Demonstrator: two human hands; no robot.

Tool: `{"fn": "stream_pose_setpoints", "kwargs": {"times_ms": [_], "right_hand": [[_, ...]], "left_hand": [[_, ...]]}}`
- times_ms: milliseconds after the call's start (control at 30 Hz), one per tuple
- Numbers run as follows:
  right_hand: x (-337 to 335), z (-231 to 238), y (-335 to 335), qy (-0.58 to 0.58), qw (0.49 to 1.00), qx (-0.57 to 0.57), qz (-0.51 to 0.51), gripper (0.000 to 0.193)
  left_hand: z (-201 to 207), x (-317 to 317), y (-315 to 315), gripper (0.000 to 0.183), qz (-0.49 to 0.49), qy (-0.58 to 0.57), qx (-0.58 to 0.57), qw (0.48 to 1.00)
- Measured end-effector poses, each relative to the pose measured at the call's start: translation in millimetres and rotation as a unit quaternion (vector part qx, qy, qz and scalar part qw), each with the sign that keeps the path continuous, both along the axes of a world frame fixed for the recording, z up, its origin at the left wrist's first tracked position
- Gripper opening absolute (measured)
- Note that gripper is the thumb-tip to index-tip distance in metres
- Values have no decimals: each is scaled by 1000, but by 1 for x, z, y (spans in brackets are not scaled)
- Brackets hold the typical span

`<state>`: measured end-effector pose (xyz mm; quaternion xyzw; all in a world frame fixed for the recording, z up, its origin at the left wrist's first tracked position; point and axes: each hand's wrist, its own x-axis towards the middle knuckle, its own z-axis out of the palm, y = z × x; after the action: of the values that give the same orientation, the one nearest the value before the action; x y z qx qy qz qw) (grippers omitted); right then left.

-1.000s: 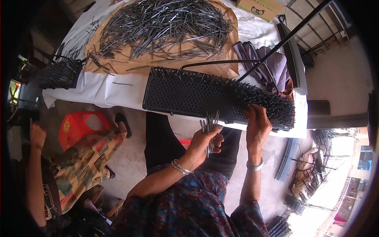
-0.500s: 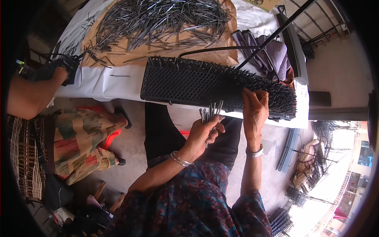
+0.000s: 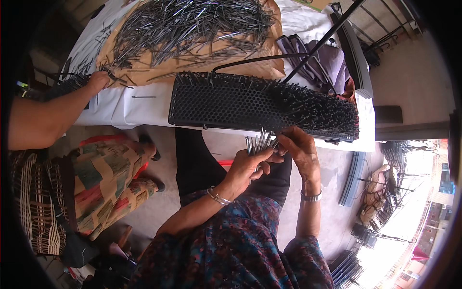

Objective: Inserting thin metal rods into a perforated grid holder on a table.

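A bundle of thin metal rods (image 3: 259, 140) sticks up from my left hand (image 3: 246, 167), whose fingers are closed round it. Close beside it, my right hand (image 3: 302, 151) is pinched, with its fingertips at the rods' upper right side; whatever lies between them is too small to make out. Just beyond both hands, a long black perforated panel (image 3: 226, 100) rests tilted at the table's near edge. Dark rods (image 3: 322, 108) stand crowded in the holes of its right part, and more line its far edge. Bare holes show across its left and middle.
A heap of loose rods (image 3: 192, 31) lies on brown paper (image 3: 219, 54) over the white-covered table (image 3: 115, 106). Behind the panel are a bent black bar (image 3: 260, 59) and purple cloth (image 3: 332, 60). At left, another person's hand (image 3: 98, 81) reaches toward rods.
My right hand has come down and left, off the panel's rod-filled part to the bundle. My left hand stays nearly in place. The other person's hand has moved right toward the heap.
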<state>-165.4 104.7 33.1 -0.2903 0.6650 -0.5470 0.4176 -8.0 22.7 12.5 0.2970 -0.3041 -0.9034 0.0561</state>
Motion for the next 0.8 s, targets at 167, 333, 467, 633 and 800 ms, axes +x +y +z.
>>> {"fn": "stream_pose_setpoints", "kwargs": {"times_ms": [167,333,467,633,800], "right_hand": [[1,3,7,-27,999,11,-41,11],[5,12,11,14,996,-24,-86,8],[1,16,14,213,942,-89,-242,6],[-14,3,0,340,894,-94,-275,6],[-19,-7,-7,375,887,-71,-258,7]], "left_hand": [[2,-1,1,33,-18,-7,-16,1000],[1,-5,-1,39,-36,-6,-26,999],[-12,-10,-10,46,16,-20,19,999],[-30,-19,-11,35,56,-18,88,994],[-34,-15,-3,30,107,4,97,989]]}}
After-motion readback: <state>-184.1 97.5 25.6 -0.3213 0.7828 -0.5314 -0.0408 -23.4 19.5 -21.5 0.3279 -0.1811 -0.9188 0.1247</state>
